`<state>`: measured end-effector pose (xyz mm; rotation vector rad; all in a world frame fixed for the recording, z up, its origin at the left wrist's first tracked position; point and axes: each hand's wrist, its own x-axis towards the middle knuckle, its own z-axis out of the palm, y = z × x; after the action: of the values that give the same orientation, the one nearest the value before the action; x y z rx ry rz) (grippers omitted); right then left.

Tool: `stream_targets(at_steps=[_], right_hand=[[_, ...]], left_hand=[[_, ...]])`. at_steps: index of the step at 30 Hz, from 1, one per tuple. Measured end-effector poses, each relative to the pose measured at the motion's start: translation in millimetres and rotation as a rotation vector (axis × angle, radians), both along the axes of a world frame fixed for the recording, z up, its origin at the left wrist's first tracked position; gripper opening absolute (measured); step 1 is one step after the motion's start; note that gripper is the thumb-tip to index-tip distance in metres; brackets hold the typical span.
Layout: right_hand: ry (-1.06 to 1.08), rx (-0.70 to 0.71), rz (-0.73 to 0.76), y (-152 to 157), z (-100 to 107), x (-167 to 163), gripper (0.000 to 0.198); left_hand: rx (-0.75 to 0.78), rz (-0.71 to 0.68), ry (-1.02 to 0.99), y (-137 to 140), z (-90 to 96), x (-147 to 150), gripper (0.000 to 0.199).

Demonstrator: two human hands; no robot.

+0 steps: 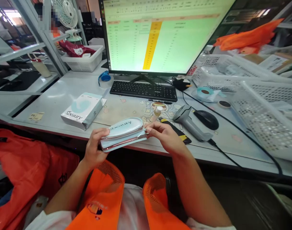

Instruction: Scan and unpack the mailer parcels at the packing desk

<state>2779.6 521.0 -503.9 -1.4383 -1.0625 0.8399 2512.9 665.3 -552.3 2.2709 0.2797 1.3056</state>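
Near the desk's front edge, my left hand (95, 145) grips the left end of a pale blue pouch (124, 135) with "beauty" lettering on its rounded flap. A clear, shiny layer and a reddish strip show along the pouch's front side. At the other end, my right hand (163, 135) pinches the pouch's right edge between thumb and fingers. Left of the pouch lies a white and pale blue box (80, 110) with matching lettering. Just behind my right hand stands a small bottle with a white cap (157, 111).
A grey barcode scanner (193, 123), a black mouse (206, 119) and a black-yellow cutter (184, 137) lie right of my hands. Behind are a keyboard (143, 90) and a monitor (165, 38). White baskets (263, 118) line the right side. Tape rolls (105, 80) sit behind the box.
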Motion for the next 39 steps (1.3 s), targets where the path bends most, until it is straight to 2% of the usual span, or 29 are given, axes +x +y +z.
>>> stream_targets(at_steps=[2, 4, 6, 8, 11, 13, 16, 19, 25, 27, 30, 32, 36, 39], right_hand=[[0.032, 0.018, 0.013, -5.4, 7.5, -8.3, 0.039], [-0.055, 0.041, -0.062, -10.2, 17.2, -19.9, 0.033], [-0.257, 0.089, -0.198, -12.0, 25.8, -38.2, 0.025], [-0.534, 0.189, -0.289, -9.4, 31.1, -62.8, 0.017], [-0.882, 0.338, -0.298, 0.7, 33.3, -98.5, 0.011], [-0.992, 0.363, -0.293, 7.9, 33.5, -110.9, 0.013], [-1.004, 0.367, -0.262, 14.9, 35.9, -107.6, 0.013], [-0.906, 0.380, -0.224, 17.1, 38.5, -90.4, 0.013], [-0.578, 0.168, -0.169, 16.4, 32.4, -72.8, 0.014], [-0.534, 0.198, -0.138, 15.4, 29.3, -77.2, 0.016], [-0.619, 0.346, -0.115, 14.7, 26.9, -89.1, 0.015], [-0.703, 0.391, -0.106, 15.7, 27.8, -96.4, 0.014], [-0.839, 0.440, -0.110, 19.3, 37.2, -100.9, 0.012], [-0.973, 0.466, -0.119, 19.9, 49.7, -96.1, 0.011]], left_hand=[[-0.059, -0.020, -0.043, -2.6, 6.0, -8.0, 0.053], [-0.094, -0.021, 0.082, -6.7, 18.5, -11.0, 0.054], [-0.053, 0.045, 0.319, -13.1, 32.9, -6.1, 0.055], [0.015, 0.141, 0.446, -22.2, 43.9, 7.2, 0.060], [0.006, 0.264, 0.300, -36.2, 47.8, 33.9, 0.067], [-0.023, 0.333, 0.176, -40.7, 43.5, 47.3, 0.058], [0.010, 0.390, 0.072, -37.5, 34.4, 52.2, 0.047], [0.098, 0.351, 0.047, -29.1, 29.2, 45.2, 0.048], [0.225, 0.341, 0.050, -22.3, 21.7, 38.1, 0.044], [0.231, 0.344, 0.016, -22.5, 17.7, 39.8, 0.048], [0.206, 0.315, -0.066, -23.5, 15.3, 44.8, 0.063], [0.197, 0.298, -0.089, -25.0, 17.9, 48.5, 0.067], [0.109, 0.305, 0.014, -28.3, 26.0, 53.8, 0.048], [0.035, 0.336, -0.031, -27.6, 27.8, 55.8, 0.043]])
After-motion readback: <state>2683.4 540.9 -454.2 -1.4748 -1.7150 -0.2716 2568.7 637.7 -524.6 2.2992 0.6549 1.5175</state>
